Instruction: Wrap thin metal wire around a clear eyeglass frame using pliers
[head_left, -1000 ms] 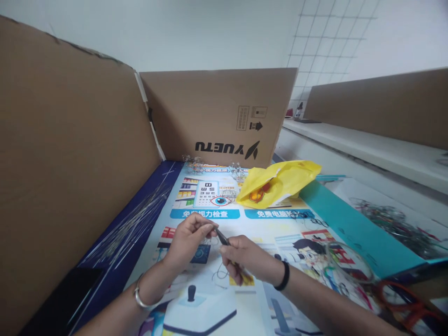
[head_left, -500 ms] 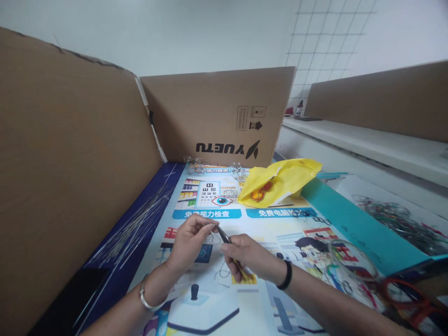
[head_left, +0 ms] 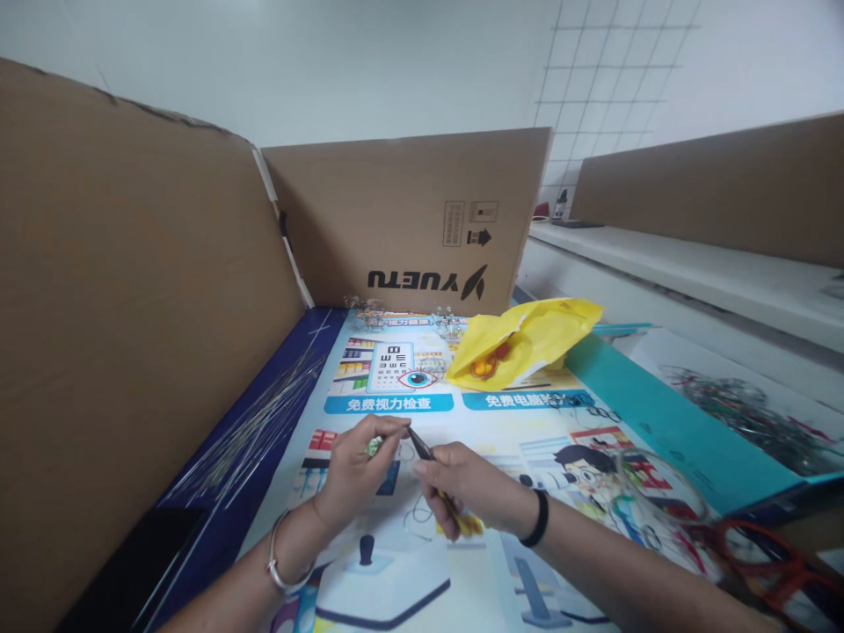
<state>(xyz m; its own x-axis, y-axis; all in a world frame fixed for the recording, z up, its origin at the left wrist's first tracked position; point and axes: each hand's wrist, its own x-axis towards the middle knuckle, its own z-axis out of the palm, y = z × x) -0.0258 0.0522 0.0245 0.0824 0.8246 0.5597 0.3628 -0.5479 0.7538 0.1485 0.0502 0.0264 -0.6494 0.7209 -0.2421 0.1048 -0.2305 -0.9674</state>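
Observation:
My right hand is wrapped round a pair of pliers, whose dark, narrow jaws point up and left. Close to the jaw tips, my left hand is closed in a pinch. What its fingertips hold is too small to make out. Just below and between the hands is a loop of thin wire; I cannot tell whether it hangs or lies on the table. A small patch of yellow shows under my right hand.
Past the hands lies a yellow bag with orange pieces at its mouth. Long thin wires lie at left. On the right are a teal box, tangled wires and orange-red handles. Cardboard panels stand behind and left.
Both hands stay almost in place at the plier tips. My left fingers have shifted slightly, and a small green patch now shows between them. The view has moved a little.

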